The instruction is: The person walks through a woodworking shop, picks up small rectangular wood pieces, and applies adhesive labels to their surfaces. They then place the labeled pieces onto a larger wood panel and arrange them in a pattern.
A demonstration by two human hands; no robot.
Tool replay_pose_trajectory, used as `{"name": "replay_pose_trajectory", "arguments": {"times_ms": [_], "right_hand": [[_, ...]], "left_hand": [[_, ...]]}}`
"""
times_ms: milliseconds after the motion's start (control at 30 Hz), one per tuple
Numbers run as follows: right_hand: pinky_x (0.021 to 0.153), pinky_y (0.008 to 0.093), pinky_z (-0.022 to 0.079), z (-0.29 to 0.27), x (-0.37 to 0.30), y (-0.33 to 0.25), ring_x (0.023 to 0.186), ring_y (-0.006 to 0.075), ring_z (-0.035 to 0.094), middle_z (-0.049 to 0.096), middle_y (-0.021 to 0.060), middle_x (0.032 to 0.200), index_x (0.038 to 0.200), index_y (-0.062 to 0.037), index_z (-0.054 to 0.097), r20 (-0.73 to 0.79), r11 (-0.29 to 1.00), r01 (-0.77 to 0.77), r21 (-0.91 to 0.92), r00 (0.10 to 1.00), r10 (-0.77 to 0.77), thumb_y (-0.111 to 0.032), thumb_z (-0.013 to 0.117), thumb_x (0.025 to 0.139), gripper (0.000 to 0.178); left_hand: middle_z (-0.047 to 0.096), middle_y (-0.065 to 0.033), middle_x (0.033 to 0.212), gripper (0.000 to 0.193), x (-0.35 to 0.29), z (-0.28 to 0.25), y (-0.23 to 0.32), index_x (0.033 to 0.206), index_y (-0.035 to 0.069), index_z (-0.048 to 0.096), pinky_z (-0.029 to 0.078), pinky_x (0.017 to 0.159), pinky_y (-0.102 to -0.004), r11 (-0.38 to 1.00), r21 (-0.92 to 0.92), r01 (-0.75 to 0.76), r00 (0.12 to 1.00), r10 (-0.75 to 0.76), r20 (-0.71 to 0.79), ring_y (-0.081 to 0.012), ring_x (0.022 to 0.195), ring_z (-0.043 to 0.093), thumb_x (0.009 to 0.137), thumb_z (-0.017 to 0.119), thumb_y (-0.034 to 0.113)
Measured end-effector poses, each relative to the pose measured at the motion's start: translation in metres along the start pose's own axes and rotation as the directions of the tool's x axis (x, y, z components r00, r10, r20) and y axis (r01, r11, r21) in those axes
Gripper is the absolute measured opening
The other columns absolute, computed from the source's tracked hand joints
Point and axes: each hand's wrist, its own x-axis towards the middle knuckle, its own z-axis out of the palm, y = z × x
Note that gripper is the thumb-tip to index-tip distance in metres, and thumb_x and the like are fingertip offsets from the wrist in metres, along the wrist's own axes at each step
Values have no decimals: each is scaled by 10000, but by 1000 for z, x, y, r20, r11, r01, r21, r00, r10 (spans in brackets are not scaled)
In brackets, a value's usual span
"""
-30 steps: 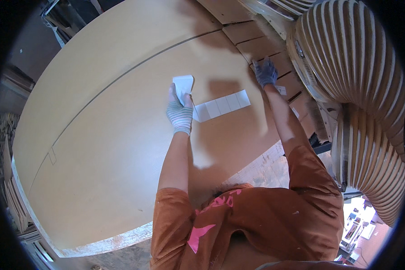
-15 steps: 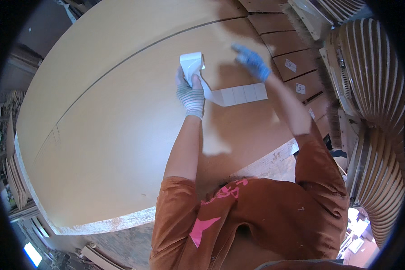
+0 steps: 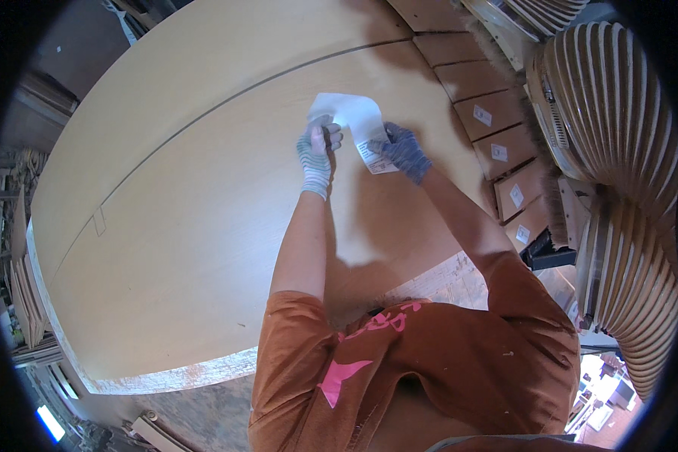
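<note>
A white strip of labels (image 3: 363, 119) arches above the large tan board (image 3: 203, 233). My left hand (image 3: 320, 148), in a striped glove, is closed around one end, fingers curled in against the palm. Its other end hangs toward me, with dark print on the lowest labels. My right hand (image 3: 405, 153), in a blue-grey glove, pinches the strip's right edge beside that print. The fingertips of the right hand are partly hidden.
A long groove (image 3: 226, 98) crosses the board. On the right, brown panels with small white labels (image 3: 499, 152) lie in a row beside a brush strip. Large ribbed hoses (image 3: 610, 113) stand beyond them. Timber pieces are stacked at the far left.
My right hand has come down and left onto the strip. The strip's labelled tail, formerly stretched right over the board, is now drawn up and hangs between my hands.
</note>
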Motion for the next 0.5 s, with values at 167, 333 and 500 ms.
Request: {"name": "replay_pose_trajectory", "arguments": {"times_ms": [167, 333, 500], "right_hand": [[655, 270, 495, 13, 0, -7, 748, 123, 587, 635, 55, 877, 1020, -30, 587, 12, 991, -54, 119, 999, 53, -157, 730, 743, 337], [698, 258, 490, 24, 6, 2, 782, 109, 570, 626, 50, 898, 1140, -46, 538, 3, 986, 163, -29, 987, -163, -120, 680, 787, 387], [746, 256, 487, 15, 15, 7, 815, 109, 566, 624, 44, 918, 1202, -56, 528, -125, 955, 288, 76, 953, -278, -31, 596, 825, 384]], "left_hand": [[554, -43, 748, 377, -4, 4, 9, 1015, -19, 589, 388, 516, -243, 997, 4, 71, 996, -71, 61, -99, 595, 475, 824, 621, 305], [547, -7, 712, 212, 2, 10, 18, 955, -2, 621, 367, 515, -220, 821, 496, 282, 959, -257, -120, -87, 579, 466, 798, 644, 139], [561, -8, 720, 177, 6, 8, 11, 942, 4, 616, 402, 565, -235, 885, 415, 210, 978, -196, -76, -98, 616, 497, 809, 606, 119]]}}
